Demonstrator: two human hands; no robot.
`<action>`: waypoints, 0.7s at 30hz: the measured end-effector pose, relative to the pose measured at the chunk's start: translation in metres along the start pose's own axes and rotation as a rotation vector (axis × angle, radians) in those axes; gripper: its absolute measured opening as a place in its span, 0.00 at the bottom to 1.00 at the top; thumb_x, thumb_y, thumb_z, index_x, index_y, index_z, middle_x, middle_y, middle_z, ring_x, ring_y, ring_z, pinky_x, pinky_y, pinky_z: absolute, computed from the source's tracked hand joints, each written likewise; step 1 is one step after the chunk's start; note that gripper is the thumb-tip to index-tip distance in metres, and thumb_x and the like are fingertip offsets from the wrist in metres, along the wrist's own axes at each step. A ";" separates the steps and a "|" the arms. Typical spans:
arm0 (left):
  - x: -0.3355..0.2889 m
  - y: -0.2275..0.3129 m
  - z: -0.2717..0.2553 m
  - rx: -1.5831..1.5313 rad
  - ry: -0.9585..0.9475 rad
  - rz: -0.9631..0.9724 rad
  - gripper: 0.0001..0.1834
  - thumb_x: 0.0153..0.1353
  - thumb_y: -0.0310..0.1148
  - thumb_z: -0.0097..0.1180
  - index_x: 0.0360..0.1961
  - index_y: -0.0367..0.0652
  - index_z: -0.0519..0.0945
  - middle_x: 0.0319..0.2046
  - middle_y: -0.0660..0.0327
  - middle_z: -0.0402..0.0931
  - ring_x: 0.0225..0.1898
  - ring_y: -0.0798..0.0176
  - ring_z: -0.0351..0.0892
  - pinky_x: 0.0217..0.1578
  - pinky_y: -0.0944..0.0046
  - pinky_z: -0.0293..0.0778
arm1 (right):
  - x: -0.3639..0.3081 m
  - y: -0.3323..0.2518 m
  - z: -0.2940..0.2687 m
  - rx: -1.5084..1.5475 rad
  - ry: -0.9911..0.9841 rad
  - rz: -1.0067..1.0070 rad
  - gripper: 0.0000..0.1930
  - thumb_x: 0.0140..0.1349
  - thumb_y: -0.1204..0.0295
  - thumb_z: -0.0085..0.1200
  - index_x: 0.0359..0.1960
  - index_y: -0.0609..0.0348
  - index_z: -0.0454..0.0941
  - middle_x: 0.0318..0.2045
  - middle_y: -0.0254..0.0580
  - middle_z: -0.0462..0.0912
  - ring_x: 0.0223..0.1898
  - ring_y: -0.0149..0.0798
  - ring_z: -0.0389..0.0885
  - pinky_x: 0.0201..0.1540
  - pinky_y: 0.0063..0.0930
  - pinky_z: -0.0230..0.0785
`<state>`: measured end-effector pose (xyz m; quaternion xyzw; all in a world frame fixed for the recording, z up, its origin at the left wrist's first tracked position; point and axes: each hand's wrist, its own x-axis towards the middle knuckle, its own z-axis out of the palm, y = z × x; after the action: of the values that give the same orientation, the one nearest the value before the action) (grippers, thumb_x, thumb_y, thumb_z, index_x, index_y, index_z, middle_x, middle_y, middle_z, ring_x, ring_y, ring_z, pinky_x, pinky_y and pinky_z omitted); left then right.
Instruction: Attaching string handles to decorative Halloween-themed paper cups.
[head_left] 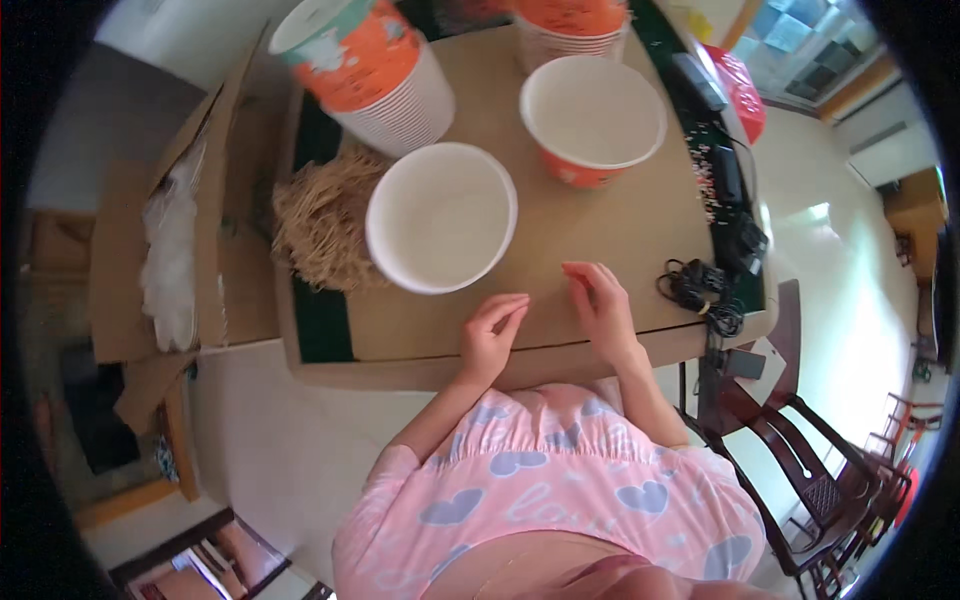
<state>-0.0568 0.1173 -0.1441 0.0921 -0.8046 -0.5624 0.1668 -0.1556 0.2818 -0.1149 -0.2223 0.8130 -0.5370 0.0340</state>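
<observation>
My left hand (488,338) is over the table's near edge, thumb and fingertips pinched together. To its right, my right hand (606,318) has its fingers bent and the thumb close to the index fingertip. Anything between the fingertips of either hand is too small to make out. Just beyond my left hand stands a white paper tub (442,218), its inside bare. Another paper tub (594,112), white inside with an orange outside, stands farther off to the right. A heap of tangled brown strands (330,222) lies left of the nearer tub.
Stacks of paper tubs, one tall and leaning (372,80) and one upright (572,35), are at the back. An open cardboard box (235,200) is on the left. Black cables (697,288) lie at the table's right edge, with wooden chairs (810,450) beyond.
</observation>
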 end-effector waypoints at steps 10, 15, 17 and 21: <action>-0.015 -0.023 -0.125 0.386 0.513 -0.130 0.05 0.58 0.28 0.62 0.34 0.40 0.81 0.32 0.58 0.79 0.35 0.59 0.78 0.38 0.63 0.72 | -0.006 -0.022 0.050 -0.035 -0.181 -0.078 0.10 0.59 0.82 0.49 0.41 0.63 0.77 0.34 0.49 0.78 0.38 0.50 0.76 0.42 0.36 0.70; 0.018 -0.033 -0.145 0.651 0.531 0.094 0.04 0.54 0.27 0.62 0.31 0.42 0.80 0.32 0.57 0.75 0.38 0.53 0.75 0.38 0.57 0.72 | -0.012 -0.031 0.062 -0.012 -0.216 -0.090 0.11 0.58 0.84 0.48 0.42 0.63 0.77 0.35 0.48 0.78 0.37 0.49 0.77 0.40 0.34 0.72; 0.021 -0.046 -0.143 0.703 0.487 0.009 0.04 0.53 0.27 0.62 0.31 0.42 0.80 0.31 0.57 0.75 0.38 0.52 0.74 0.38 0.56 0.72 | -0.015 -0.031 0.066 0.029 -0.245 -0.074 0.12 0.57 0.85 0.48 0.42 0.63 0.77 0.37 0.49 0.78 0.38 0.48 0.78 0.40 0.33 0.72; 0.009 -0.028 -0.137 0.832 0.353 -0.066 0.04 0.52 0.28 0.61 0.30 0.44 0.80 0.32 0.57 0.75 0.39 0.51 0.74 0.40 0.56 0.72 | -0.017 -0.035 0.068 0.011 -0.323 -0.045 0.13 0.56 0.86 0.48 0.42 0.64 0.77 0.39 0.50 0.79 0.40 0.49 0.79 0.41 0.33 0.73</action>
<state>-0.0147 -0.0154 -0.1259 0.2714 -0.9181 -0.1720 0.2322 -0.1093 0.2190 -0.1154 -0.3237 0.7888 -0.4995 0.1534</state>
